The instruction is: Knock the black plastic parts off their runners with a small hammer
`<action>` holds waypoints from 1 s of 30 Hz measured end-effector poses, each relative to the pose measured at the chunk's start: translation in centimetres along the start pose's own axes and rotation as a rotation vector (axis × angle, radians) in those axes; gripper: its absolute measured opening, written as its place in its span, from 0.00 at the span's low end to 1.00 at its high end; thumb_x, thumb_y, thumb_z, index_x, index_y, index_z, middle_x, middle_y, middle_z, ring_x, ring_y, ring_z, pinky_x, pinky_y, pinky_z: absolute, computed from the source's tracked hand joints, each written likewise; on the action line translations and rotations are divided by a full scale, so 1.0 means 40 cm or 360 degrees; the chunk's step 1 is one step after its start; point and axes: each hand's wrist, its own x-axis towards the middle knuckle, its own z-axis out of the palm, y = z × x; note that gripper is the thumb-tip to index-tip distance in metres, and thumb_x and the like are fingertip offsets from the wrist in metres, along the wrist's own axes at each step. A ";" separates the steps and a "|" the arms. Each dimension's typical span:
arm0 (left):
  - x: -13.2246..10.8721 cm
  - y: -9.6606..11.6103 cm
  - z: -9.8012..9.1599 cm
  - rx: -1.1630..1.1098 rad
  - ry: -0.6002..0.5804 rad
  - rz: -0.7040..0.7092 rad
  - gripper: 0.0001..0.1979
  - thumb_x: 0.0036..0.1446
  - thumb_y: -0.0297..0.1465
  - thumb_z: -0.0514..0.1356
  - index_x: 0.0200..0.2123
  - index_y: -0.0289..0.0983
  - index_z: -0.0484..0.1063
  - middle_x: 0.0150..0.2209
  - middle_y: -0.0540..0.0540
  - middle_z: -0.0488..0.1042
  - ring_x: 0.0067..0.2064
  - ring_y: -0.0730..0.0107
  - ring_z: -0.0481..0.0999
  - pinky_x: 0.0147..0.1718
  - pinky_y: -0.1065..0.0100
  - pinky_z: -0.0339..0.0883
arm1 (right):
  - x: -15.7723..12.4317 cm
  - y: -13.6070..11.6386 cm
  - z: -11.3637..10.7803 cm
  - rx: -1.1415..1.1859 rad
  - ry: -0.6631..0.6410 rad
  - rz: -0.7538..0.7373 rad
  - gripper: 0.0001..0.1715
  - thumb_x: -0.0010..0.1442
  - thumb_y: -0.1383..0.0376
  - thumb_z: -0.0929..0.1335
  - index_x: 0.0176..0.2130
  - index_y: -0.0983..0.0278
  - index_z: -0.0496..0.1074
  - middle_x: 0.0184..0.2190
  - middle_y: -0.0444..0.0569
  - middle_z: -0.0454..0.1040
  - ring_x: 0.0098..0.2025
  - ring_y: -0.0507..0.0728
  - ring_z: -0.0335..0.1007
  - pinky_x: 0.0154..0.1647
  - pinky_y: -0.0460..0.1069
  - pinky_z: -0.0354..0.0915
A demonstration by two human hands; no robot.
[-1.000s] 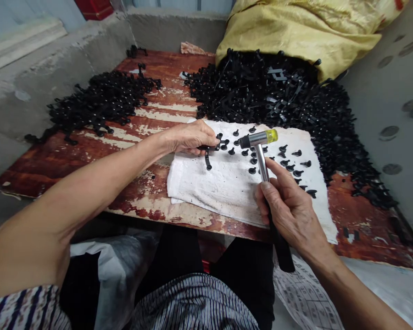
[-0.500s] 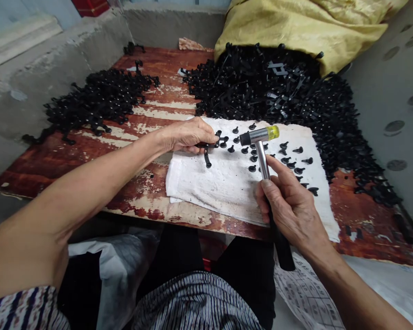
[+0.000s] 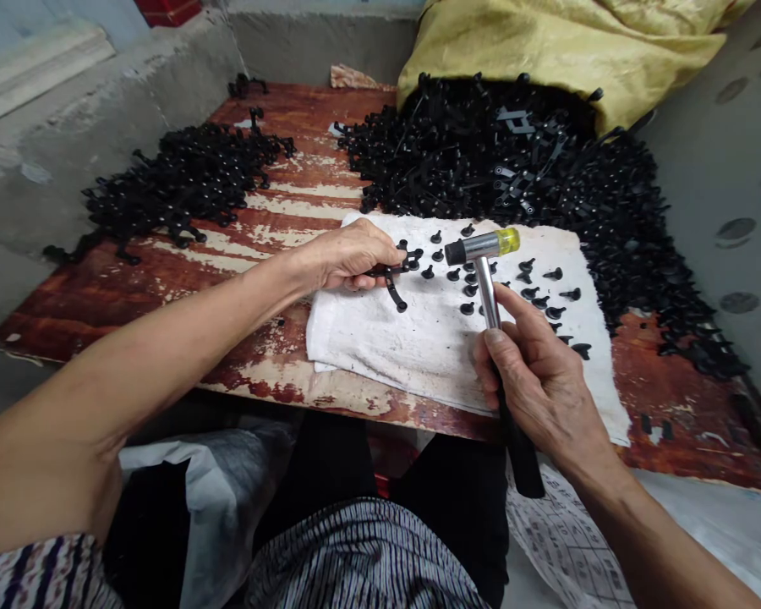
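Observation:
My left hand (image 3: pixel 366 254) pinches a black jointed plastic part (image 3: pixel 396 288) over the left side of a folded white towel (image 3: pixel 380 338). One arm of that part hangs toward me; its other end is partly covered by my fingers. My right hand (image 3: pixel 533 364) is wrapped round a small mallet (image 3: pixel 489 296) with a black grip, a steel neck and a head with one black and one yellow face. The mallet head hovers above the towel, apart from the held part. Several small black round-based pegs (image 3: pixel 469 290) stand on the towel under and around the mallet.
A large heap of black parts (image 3: pixel 444 161) spills from a yellow sack (image 3: pixel 545 42) at the back right. Another pile of black jointed parts (image 3: pixel 177 186) lies at the left. The worn red-brown board (image 3: pixel 279 372) meets a concrete wall (image 3: pixel 165 85) at the left and back.
The black part in my left hand has turned slightly, its hanging arm swinging to the right. My right hand keeps the mallet in nearly the same place.

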 end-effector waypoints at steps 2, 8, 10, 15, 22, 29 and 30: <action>-0.007 -0.001 0.005 -0.0033 0.0018 -0.0002 0.06 0.58 0.28 0.61 0.32 0.29 0.70 0.17 0.51 0.66 0.12 0.86 0.58 0.12 0.79 0.46 | 0.000 0.000 0.000 0.0009 -0.0009 -0.0003 0.26 0.66 0.61 0.62 0.62 0.56 0.61 0.21 0.38 0.59 0.18 0.51 0.55 0.16 0.47 0.58; -0.014 -0.004 0.017 -0.0065 0.0043 -0.0044 0.07 0.60 0.29 0.59 0.32 0.29 0.69 0.15 0.51 0.65 0.12 0.85 0.58 0.12 0.79 0.46 | -0.001 -0.001 0.002 0.0006 0.0019 0.0021 0.27 0.65 0.62 0.63 0.62 0.57 0.61 0.22 0.38 0.60 0.17 0.51 0.55 0.17 0.48 0.57; -0.012 -0.006 0.017 -0.0072 0.0042 -0.0045 0.07 0.60 0.29 0.59 0.33 0.29 0.69 0.16 0.51 0.65 0.12 0.85 0.58 0.12 0.79 0.46 | -0.001 -0.001 0.002 0.0007 0.0010 0.0036 0.27 0.65 0.61 0.63 0.63 0.57 0.61 0.22 0.38 0.59 0.18 0.51 0.54 0.17 0.48 0.57; -0.009 -0.013 0.014 -0.0103 0.0023 -0.0011 0.08 0.60 0.30 0.60 0.32 0.30 0.68 0.16 0.51 0.66 0.12 0.85 0.59 0.12 0.79 0.46 | -0.002 -0.001 0.003 0.0001 0.0007 0.0020 0.26 0.65 0.62 0.62 0.62 0.56 0.61 0.23 0.39 0.60 0.18 0.51 0.55 0.17 0.48 0.57; -0.009 -0.018 0.018 -0.0134 0.0074 0.0020 0.07 0.59 0.29 0.60 0.33 0.30 0.68 0.17 0.51 0.67 0.12 0.86 0.59 0.12 0.80 0.47 | -0.002 -0.001 0.003 0.0011 -0.0005 -0.0006 0.27 0.65 0.62 0.62 0.63 0.58 0.60 0.22 0.38 0.59 0.17 0.50 0.55 0.16 0.47 0.57; -0.009 -0.016 0.023 -0.0124 0.0108 -0.0001 0.06 0.60 0.28 0.58 0.36 0.29 0.70 0.17 0.50 0.67 0.13 0.85 0.59 0.13 0.79 0.48 | -0.002 -0.002 0.002 0.0020 -0.0013 0.0000 0.27 0.66 0.62 0.62 0.63 0.57 0.60 0.22 0.38 0.59 0.17 0.50 0.55 0.16 0.47 0.57; -0.009 -0.015 0.024 -0.0121 0.0114 -0.0003 0.07 0.60 0.28 0.58 0.36 0.29 0.70 0.17 0.50 0.66 0.13 0.85 0.59 0.13 0.79 0.48 | -0.003 -0.002 0.003 0.0023 -0.0012 0.0004 0.27 0.66 0.62 0.62 0.63 0.57 0.60 0.22 0.38 0.59 0.17 0.50 0.55 0.15 0.47 0.57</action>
